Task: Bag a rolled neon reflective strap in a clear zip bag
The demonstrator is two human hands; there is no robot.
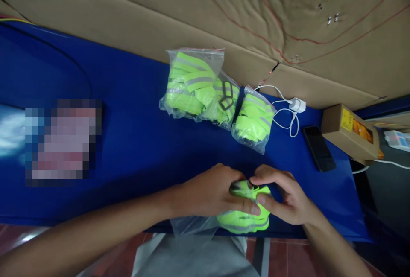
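- Five o'clock: left hand (213, 191) and right hand (290, 196) pinch lime straps (244, 224).
- Bagging or unbagging seems in hand.
- Next likely needs the clear bag (192, 226) steadied.

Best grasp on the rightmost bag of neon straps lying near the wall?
Likely the bulging, strap-filled middle of the rightmost bag, pinched from above, coming from the near side. The packed body rises off the table, giving something to close on; the thin, flat top edge faces the brown wall. The middle bag crowds its left side, so I'd avoid coming from there.
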